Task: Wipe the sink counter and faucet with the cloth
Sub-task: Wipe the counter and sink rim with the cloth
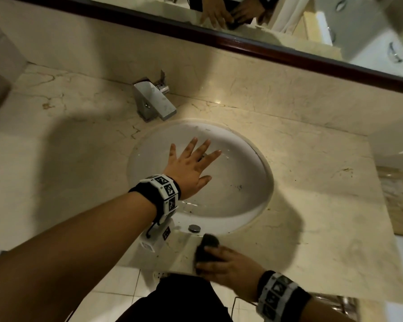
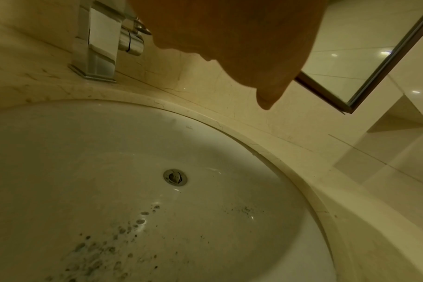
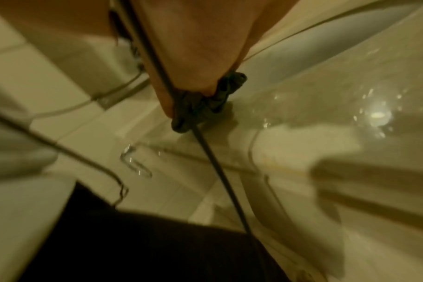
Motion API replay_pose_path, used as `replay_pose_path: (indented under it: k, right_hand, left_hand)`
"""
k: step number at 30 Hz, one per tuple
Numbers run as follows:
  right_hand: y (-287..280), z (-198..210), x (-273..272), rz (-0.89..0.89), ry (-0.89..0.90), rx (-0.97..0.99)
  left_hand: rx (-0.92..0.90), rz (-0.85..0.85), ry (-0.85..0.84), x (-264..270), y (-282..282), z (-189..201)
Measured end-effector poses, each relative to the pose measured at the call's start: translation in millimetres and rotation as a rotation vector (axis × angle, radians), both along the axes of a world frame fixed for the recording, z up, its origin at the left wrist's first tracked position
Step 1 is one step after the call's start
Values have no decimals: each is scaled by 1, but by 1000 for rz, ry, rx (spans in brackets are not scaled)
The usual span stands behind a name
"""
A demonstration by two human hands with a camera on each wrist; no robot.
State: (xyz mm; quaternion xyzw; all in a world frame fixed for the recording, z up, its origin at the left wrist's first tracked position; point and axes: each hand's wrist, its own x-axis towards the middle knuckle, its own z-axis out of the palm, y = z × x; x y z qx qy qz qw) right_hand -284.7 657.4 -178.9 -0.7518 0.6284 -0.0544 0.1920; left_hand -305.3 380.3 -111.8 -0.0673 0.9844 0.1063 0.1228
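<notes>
A dark cloth (image 1: 206, 248) is bunched under my right hand (image 1: 223, 260), which grips it and presses it on the marble counter (image 1: 312, 182) at the near edge, just below the basin. The right wrist view shows the cloth (image 3: 205, 101) squeezed beneath the hand on the wet stone. My left hand (image 1: 191, 168) hovers over the white oval basin (image 1: 249, 182) with fingers spread, holding nothing. The chrome faucet (image 1: 154, 98) stands at the back of the basin, apart from both hands; the left wrist view shows the faucet (image 2: 97, 43) too.
Dark specks and water drops lie in the basin (image 2: 109, 238) around the drain (image 2: 175, 176). A mirror with a dark frame (image 1: 242, 46) runs along the back wall. Tiled floor (image 1: 116, 289) shows below the counter's front edge.
</notes>
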Motion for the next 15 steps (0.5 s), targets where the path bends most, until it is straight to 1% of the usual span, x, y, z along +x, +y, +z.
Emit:
replay_pose_path:
  k: [1,2,5,6,9,11,12,15]
  right_hand:
    - [6,-7,0,54,19,28]
    - [14,-12,-5,48,43,35]
    - [39,-11,-49,-115,104,-73]
    - [45,-6,-66,-194,146,-87]
    - [50,18,-110,-505,188,90]
    - [41,29,-131,-707,123,201]
    - [33,35,-139,-791,72,206]
    - [-1,49,-156,-1033,-21,118]
  left_hand:
    - [0,1,0,1,0,0]
    - [-3,2,0,3,-1,0]
    - [-24,5,5,8,-5,1]
    - [-29,7,7,9,-7,2]
    - [-38,22,14,9,-11,7]
    - [-41,24,19,8,-11,12]
    - [-46,26,27,6,-11,15]
    - [-76,45,48,0,-17,26]
